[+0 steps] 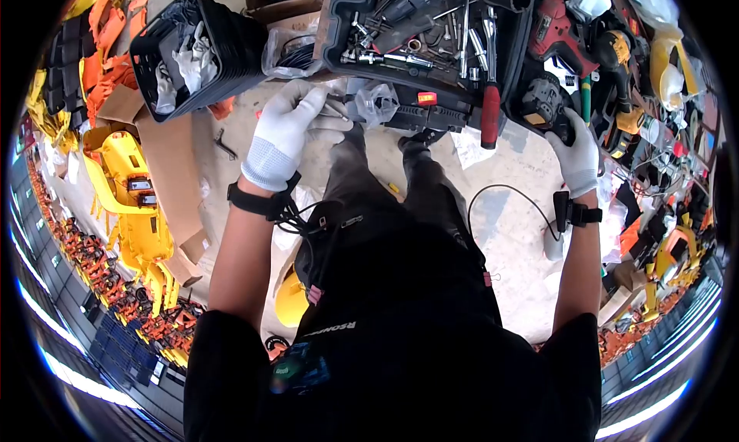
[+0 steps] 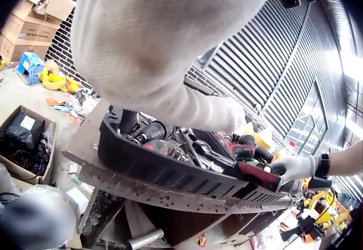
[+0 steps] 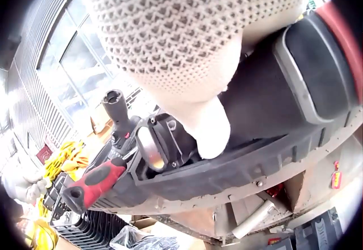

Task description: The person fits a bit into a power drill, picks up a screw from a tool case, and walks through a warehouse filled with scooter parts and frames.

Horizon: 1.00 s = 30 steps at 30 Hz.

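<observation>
My left hand (image 1: 286, 130), in a white knit glove, is left of the black tool case (image 1: 332, 46), its fingers around a small silvery metal piece (image 1: 336, 108). In the left wrist view the glove hides what the fingers hold. Sockets, ratchets and wrenches (image 1: 408, 53) fill the case. At the right, my gloved right hand (image 1: 576, 151) grips a black tool body (image 1: 543, 100) in a dark tray. The right wrist view shows the thumb (image 3: 212, 134) over the near side of this body (image 3: 264, 100); the other fingers are mostly hidden there.
A red-handled screwdriver (image 1: 490, 115) lies across the case's right edge. Beyond it are a red drill (image 1: 560, 34) and a yellow-black drill (image 1: 620, 57). Stacked black crates (image 1: 219, 50) hold gloves. Yellow plastic parts (image 1: 135, 188) and a cardboard flap (image 1: 165, 161) are at the left.
</observation>
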### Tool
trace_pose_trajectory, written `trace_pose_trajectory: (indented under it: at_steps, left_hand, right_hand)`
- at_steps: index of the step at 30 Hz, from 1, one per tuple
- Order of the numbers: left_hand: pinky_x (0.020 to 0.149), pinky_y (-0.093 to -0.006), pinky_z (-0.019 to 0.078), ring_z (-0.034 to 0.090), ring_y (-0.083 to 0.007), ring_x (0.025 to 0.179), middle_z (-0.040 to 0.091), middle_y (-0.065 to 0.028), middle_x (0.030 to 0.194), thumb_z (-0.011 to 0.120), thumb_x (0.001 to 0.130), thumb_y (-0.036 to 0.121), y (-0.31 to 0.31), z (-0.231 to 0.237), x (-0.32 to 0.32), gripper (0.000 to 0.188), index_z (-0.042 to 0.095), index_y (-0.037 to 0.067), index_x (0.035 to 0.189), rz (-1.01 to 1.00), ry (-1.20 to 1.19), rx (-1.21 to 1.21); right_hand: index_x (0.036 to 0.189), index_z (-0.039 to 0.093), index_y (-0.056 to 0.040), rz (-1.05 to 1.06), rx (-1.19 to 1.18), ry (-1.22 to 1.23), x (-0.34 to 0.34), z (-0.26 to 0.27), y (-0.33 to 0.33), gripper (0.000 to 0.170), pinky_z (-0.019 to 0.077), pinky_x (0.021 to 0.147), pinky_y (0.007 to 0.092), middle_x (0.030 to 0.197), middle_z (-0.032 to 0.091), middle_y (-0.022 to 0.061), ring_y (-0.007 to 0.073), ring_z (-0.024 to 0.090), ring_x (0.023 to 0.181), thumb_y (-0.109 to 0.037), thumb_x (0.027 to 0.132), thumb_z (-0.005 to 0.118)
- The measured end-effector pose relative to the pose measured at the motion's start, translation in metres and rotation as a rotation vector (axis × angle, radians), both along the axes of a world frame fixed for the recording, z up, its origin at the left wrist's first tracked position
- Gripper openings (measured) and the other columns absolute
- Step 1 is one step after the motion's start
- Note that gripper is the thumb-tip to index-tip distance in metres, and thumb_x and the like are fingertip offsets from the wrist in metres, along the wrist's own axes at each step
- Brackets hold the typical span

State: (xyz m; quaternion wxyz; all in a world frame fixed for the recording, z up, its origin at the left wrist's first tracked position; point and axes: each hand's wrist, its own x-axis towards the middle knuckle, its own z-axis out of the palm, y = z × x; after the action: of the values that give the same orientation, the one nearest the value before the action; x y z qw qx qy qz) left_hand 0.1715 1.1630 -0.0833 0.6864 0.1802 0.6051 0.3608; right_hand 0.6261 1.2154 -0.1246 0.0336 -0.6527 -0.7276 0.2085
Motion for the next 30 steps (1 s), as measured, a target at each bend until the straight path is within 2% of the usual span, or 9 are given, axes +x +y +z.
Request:
trace_pose_trajectory:
  at_steps: [5, 6, 8, 9, 10, 14, 19, 23, 30]
  left_hand:
    - [0.070, -0.0307, 0.0579, 0.069, -0.0247, 0.080, 0.066, -0.0182, 0.098, 0.047, 0.102, 0.022, -0.009, -0.006, -0.012, 0.026, 0.050, -0.003, 0.108, 0.006, 0.046, -0.043]
    - [0.069, -0.0303, 0.0576, 0.069, -0.0239, 0.080, 0.066, -0.0178, 0.096, 0.047, 0.102, 0.021, -0.009, -0.007, -0.014, 0.024, 0.050, -0.003, 0.106, -0.013, 0.054, -0.044]
    - [0.068, -0.0298, 0.0574, 0.069, -0.0230, 0.079, 0.066, -0.0174, 0.094, 0.047, 0.102, 0.020, -0.012, -0.010, -0.019, 0.023, 0.050, -0.003, 0.104, -0.033, 0.058, -0.045]
    - [0.067, -0.0294, 0.0571, 0.067, -0.0189, 0.076, 0.064, -0.0131, 0.089, 0.048, 0.101, 0.021, -0.014, -0.013, -0.022, 0.022, 0.051, 0.000, 0.102, -0.055, 0.072, -0.029]
    - [0.065, -0.0290, 0.0568, 0.065, -0.0147, 0.074, 0.063, -0.0088, 0.085, 0.049, 0.101, 0.022, -0.015, -0.016, -0.023, 0.020, 0.052, 0.002, 0.100, -0.076, 0.087, -0.012]
    - [0.065, -0.0270, 0.0559, 0.063, -0.0123, 0.071, 0.063, -0.0086, 0.086, 0.049, 0.101, 0.022, -0.020, -0.014, -0.023, 0.020, 0.053, 0.002, 0.099, -0.080, 0.086, -0.007]
    - [0.065, -0.0246, 0.0545, 0.063, -0.0128, 0.071, 0.064, -0.0089, 0.085, 0.047, 0.102, 0.021, -0.029, -0.018, -0.025, 0.021, 0.053, 0.002, 0.099, -0.092, 0.106, -0.071]
    - [0.064, -0.0243, 0.0539, 0.063, -0.0128, 0.068, 0.064, -0.0090, 0.083, 0.047, 0.101, 0.021, -0.034, -0.021, -0.028, 0.021, 0.054, 0.001, 0.098, -0.034, 0.077, -0.110]
    - [0.061, -0.0242, 0.0527, 0.063, -0.0133, 0.066, 0.062, -0.0085, 0.082, 0.046, 0.101, 0.021, -0.020, -0.020, -0.026, 0.023, 0.054, 0.000, 0.101, -0.069, 0.100, -0.143]
  right_hand:
    - [0.121, 0.060, -0.0063, 0.090, 0.106, -0.163, -0.019, 0.025, -0.001, 0.044, 0.0388, 0.097, 0.0434, 0.115, 0.062, 0.0160, 0.0338, 0.055, 0.110, -0.023, 0.082, 0.072]
    - [0.115, 0.064, -0.0044, 0.130, 0.229, -0.167, -0.039, 0.039, -0.001, 0.034, 0.0443, 0.092, 0.0398, 0.109, 0.064, 0.0156, 0.0314, 0.060, 0.103, -0.015, 0.084, 0.070]
    - [0.108, 0.066, -0.0020, -0.029, 0.050, 0.181, -0.080, 0.057, -0.002, 0.024, 0.0495, 0.084, 0.0356, 0.101, 0.066, 0.0148, 0.0286, 0.064, 0.094, -0.006, 0.085, 0.067]
    - [0.102, 0.067, 0.0002, 0.062, 0.052, 0.269, -0.102, 0.062, 0.000, 0.016, 0.0519, 0.078, 0.0313, 0.095, 0.068, 0.0143, 0.0256, 0.066, 0.088, -0.001, 0.085, 0.065]
    - [0.100, 0.067, 0.0002, 0.129, -0.004, 0.345, -0.122, 0.066, 0.004, 0.015, 0.0509, 0.080, 0.0342, 0.095, 0.067, 0.0144, 0.0285, 0.065, 0.087, -0.001, 0.085, 0.065]
    - [0.096, 0.067, -0.0030, 0.572, 0.037, 0.266, -0.164, 0.022, 0.039, 0.015, 0.0484, 0.082, 0.0389, 0.091, 0.066, 0.0116, 0.0312, 0.059, 0.089, -0.003, 0.083, 0.059]
    - [0.100, 0.066, -0.0066, 0.787, 0.024, 0.060, -0.180, -0.033, 0.071, 0.021, 0.0482, 0.085, 0.0400, 0.093, 0.066, 0.0099, 0.0313, 0.059, 0.091, -0.006, 0.082, 0.056]
    - [0.107, 0.065, -0.0083, 0.564, 0.206, 0.119, -0.159, -0.021, 0.096, 0.025, 0.0468, 0.092, 0.0411, 0.112, 0.065, 0.0116, 0.0335, 0.058, 0.101, -0.005, 0.086, 0.051]
    - [0.105, 0.068, -0.0088, 0.361, -0.003, 0.135, -0.148, -0.004, 0.090, 0.020, 0.0483, 0.086, 0.0390, 0.100, 0.067, 0.0121, 0.0332, 0.061, 0.095, -0.012, 0.090, 0.055]
